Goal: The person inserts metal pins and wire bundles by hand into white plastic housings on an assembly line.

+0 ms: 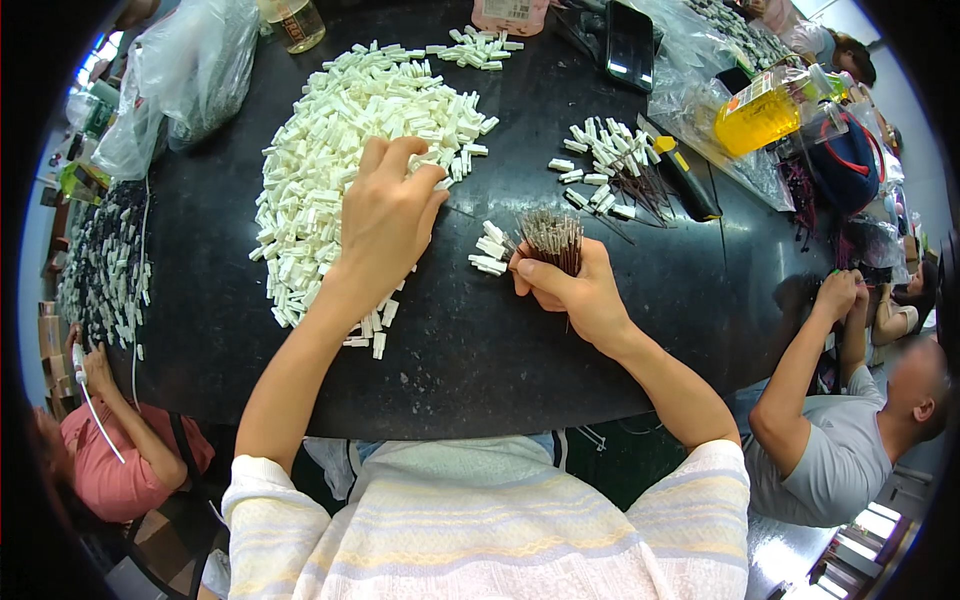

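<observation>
My right hand (575,290) is closed around a bundle of thin brown wires (552,240), their metal-tipped ends pointing up. A few wire ends stick out to the left by the thumb. Just left of that hand lie several white plastic connector housings (490,250). My left hand (388,215) is over the right side of a large pile of white connector housings (325,150). Its fingers are bent and drawn together; what the tips hold, if anything, is hidden. A thin dark strand shows beside the left thumb.
Right of the pile are more housings with brown wires (640,180), a yellow-and-black utility knife (685,180) and a phone (630,45). A bottle of yellow liquid (760,110) stands farther right. Plastic bags (195,75) lie far left. People (840,430) work on both sides.
</observation>
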Available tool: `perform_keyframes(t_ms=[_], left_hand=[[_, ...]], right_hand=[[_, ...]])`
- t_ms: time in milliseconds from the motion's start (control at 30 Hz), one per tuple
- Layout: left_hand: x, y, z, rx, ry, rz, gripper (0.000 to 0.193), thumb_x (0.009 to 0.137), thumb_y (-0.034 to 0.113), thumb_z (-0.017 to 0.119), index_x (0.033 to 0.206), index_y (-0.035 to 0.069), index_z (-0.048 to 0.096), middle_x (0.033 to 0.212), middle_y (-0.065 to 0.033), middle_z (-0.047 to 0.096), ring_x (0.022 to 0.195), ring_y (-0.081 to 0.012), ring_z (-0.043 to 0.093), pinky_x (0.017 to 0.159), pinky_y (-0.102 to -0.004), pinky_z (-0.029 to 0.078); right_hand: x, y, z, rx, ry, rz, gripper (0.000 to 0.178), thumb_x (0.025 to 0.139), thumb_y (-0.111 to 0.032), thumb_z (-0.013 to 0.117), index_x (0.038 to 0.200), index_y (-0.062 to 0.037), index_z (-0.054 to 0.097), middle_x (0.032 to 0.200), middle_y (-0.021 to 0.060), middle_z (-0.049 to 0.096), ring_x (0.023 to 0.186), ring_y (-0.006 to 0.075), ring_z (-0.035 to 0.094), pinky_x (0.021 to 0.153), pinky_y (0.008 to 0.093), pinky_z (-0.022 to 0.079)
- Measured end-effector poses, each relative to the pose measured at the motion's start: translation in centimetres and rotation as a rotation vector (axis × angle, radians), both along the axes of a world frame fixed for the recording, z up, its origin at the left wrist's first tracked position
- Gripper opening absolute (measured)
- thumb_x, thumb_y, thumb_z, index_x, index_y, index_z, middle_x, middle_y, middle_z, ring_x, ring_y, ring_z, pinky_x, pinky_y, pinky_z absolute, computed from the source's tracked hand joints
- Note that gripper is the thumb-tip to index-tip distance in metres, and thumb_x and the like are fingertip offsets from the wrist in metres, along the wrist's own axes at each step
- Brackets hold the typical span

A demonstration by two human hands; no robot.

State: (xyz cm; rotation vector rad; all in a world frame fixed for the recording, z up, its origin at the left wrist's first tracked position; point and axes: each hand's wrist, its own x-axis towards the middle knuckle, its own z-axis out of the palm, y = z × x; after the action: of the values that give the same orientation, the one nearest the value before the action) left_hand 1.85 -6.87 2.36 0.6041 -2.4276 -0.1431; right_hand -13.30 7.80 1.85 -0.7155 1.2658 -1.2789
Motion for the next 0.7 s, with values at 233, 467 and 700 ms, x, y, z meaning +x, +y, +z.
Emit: perform_keyframes(t_ms=[233,467,700], left_hand=[[-0.6,-0.5,-0.9,-0.1,-0.173,-0.026,0.01,0.069,0.0,0.062,0.077,-0.001,0.056,0.096,-0.0098,0.054,0.088,-0.0266,0.05,0.064,-0.0348,0.047],[0.1,0.7,-1.1,0.015,-0.136,-0.166,0.009,0.072,-0.002,0.059,0.079,-0.001,0.053,0.085,-0.0102,0.056,0.075,-0.024,0.053,0.061,-0.0326,0.046],[0.1,3.1,0.5,1.433,0.557,-0.128,0.012,0.079,0.006,0.064,0.084,-0.004,0.059,0.066,-0.0062,0.059,0.051,-0.0054,0.05,0.044,-0.0176,0.038]], right_hand=[[0.1,0.1,-0.4,-0.023,-0.027,-0.003,0.008,0.082,-0.006,0.058,0.088,0.0004,0.057,0.066,0.0065,0.057,0.045,0.0023,0.035,0.039,0.0186,0.022],[0.0,0.0,-0.2,-0.024,0.045,0.006,0.01,0.082,-0.006,0.059,0.089,0.0005,0.058,0.066,0.0064,0.058,0.046,0.0034,0.038,0.039,0.0184,0.024],[0.3,0.1,-0.4,-0.087,0.202,0.055,0.007,0.082,-0.007,0.06,0.086,-0.0019,0.06,0.065,0.0031,0.06,0.05,0.0031,0.043,0.043,0.017,0.031]])
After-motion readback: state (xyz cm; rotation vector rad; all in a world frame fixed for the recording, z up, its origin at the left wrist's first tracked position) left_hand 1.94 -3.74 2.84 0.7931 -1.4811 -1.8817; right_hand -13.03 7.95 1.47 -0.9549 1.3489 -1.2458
